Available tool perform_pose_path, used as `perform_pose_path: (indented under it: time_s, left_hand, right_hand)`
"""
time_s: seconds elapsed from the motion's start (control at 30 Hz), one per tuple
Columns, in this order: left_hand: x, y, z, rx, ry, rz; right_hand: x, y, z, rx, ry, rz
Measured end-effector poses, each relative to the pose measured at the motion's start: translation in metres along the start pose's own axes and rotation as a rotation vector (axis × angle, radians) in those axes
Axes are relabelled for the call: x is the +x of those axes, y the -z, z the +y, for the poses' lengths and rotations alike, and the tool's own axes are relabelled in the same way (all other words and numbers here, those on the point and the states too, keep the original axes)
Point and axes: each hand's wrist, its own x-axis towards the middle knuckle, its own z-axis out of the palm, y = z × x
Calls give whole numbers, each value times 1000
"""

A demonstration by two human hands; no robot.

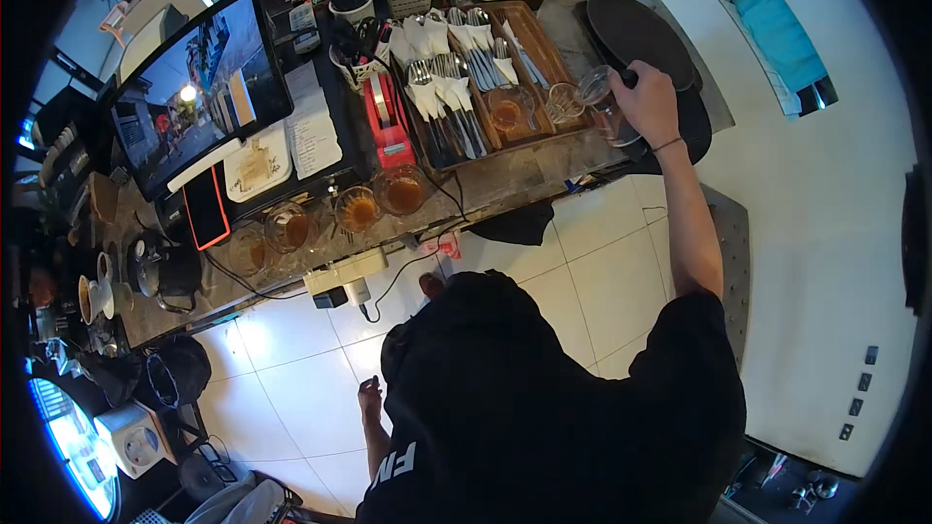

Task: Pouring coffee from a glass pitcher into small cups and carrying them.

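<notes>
My right hand (646, 102) is closed around the black handle of a clear glass jug (594, 87) at the right end of the counter. The jug is tilted, and an empty-looking glass cup (563, 107) sits close beside it. Another clear glass (615, 128) stands just below that hand. In the wooden tray to their left is a glass cup with brown liquid (507, 112). Low by my side hangs my left hand (370, 404), its fingers curled at a small dark object too small to name.
Several glasses of brown liquid (403, 191) line the counter's near edge. Wrapped cutlery (449, 87) fills the wooden tray (529, 27). Around them are a red tape dispenser (388, 126), a phone (205, 209), a screen (199, 87) and round dark trays (641, 39). A cable crosses the edge.
</notes>
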Motion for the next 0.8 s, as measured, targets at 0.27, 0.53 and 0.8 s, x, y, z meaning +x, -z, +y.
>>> perform_pose_path:
  time_s: [0.27,0.53,0.8]
  left_hand:
    - [29,11,-42,22,20,-38]
    - [14,4,-47,-80,-4,-32]
    - [16,2,-47,-44,34,-9]
  right_hand:
    - [8,-26,5,-145,85,-226]
    - [10,-45,-8,-238,260,-206]
    - [14,-41,-8,-255,224,-238]
